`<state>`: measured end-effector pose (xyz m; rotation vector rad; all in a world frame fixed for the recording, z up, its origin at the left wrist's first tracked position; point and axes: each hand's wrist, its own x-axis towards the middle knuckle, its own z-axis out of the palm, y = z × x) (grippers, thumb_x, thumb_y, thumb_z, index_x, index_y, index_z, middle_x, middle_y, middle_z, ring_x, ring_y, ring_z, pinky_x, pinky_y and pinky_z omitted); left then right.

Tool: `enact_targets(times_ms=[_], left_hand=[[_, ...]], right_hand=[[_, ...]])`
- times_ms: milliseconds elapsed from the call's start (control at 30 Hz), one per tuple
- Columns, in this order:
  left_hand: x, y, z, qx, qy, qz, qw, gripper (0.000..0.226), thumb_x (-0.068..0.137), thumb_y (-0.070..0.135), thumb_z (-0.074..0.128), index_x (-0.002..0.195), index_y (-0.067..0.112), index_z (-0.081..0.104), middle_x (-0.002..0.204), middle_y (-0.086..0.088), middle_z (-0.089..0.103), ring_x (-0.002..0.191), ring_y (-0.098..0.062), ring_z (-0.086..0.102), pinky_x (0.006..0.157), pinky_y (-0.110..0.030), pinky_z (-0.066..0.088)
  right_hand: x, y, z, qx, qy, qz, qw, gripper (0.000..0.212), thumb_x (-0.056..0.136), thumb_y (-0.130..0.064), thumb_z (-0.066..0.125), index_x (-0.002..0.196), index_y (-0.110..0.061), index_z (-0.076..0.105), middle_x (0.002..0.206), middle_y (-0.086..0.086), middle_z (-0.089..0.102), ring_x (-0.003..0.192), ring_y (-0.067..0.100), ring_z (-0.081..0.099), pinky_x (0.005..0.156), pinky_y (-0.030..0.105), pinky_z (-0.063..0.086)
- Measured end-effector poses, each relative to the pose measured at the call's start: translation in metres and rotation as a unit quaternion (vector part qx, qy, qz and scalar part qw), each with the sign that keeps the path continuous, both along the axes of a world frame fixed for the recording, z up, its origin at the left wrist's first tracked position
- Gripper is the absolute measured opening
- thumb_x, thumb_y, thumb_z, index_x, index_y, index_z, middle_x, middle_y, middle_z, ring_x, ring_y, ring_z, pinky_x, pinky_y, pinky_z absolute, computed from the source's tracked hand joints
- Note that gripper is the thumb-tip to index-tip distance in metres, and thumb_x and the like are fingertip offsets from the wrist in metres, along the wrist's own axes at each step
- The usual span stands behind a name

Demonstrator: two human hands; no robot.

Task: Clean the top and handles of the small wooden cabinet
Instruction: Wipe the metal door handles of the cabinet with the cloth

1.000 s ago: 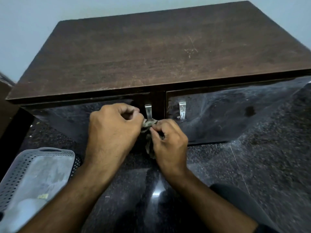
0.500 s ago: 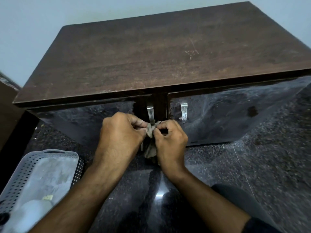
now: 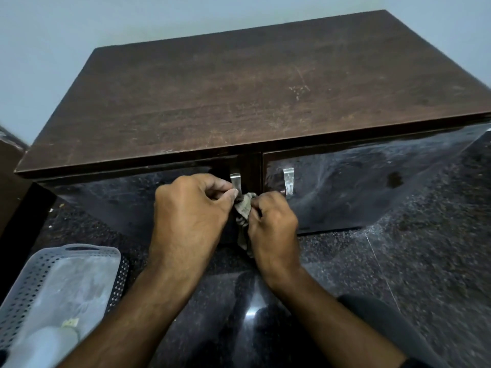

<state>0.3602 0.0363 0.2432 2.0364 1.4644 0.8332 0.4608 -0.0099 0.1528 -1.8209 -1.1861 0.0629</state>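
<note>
The small wooden cabinet [image 3: 239, 102] stands against the wall, its dark brown top scuffed and dusty. Two metal handles hang on its glossy black doors: the left handle [image 3: 235, 179] and the right handle [image 3: 289, 179]. A small grey-brown cloth [image 3: 243, 208] is wrapped round the lower end of the left handle. My left hand [image 3: 188, 216] pinches the cloth from the left, and my right hand [image 3: 273, 224] grips it from the right. The cloth's tail hangs down between both hands.
A white perforated plastic basket [image 3: 39, 282] sits on the floor at lower left, holding a white bottle [image 3: 42, 343]. The floor is dark speckled granite [image 3: 411, 248]. A dark piece of furniture [image 3: 10, 181] stands at the left edge. My knee [image 3: 372, 314] shows at lower right.
Both hands have slid with the cloth along the left handle. The view has shifted slightly, so the cabinet sits lower and more to the right.
</note>
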Motion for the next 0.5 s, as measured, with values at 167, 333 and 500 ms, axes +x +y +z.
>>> enact_targets(times_ms=[167,333,500], left_hand=[[0.007,-0.005,0.007,0.037,-0.032,0.011,0.999,0.011,0.080,0.044,0.075,0.079,0.033,0.077,0.063,0.025,0.068,0.067,0.017,0.062,0.060,0.004,0.040],[0.011,-0.008,0.007,0.021,-0.053,-0.004,0.998,0.005,0.080,0.039,0.076,0.080,0.033,0.076,0.064,0.028,0.067,0.066,0.016,0.063,0.059,0.003,0.040],[0.017,-0.008,-0.001,-0.104,-0.091,-0.050,0.989,0.008,0.083,0.022,0.076,0.078,0.028,0.076,0.064,0.017,0.071,0.059,0.009,0.065,0.053,-0.002,0.042]], right_hand=[[0.004,0.002,0.022,0.131,0.009,0.007,0.991,0.006,0.088,0.007,0.066,0.084,0.003,0.068,0.088,0.012,0.061,0.074,0.018,0.059,0.067,0.030,0.053],[0.009,-0.006,0.033,0.194,0.001,0.012,0.981,0.011,0.084,0.015,0.067,0.093,0.008,0.070,0.095,0.017,0.063,0.087,0.009,0.057,0.084,0.004,0.043],[0.017,-0.032,0.025,0.203,0.098,0.023,0.974,0.018,0.087,0.001,0.074,0.105,0.001,0.075,0.100,0.007,0.068,0.096,0.008,0.066,0.086,0.016,0.051]])
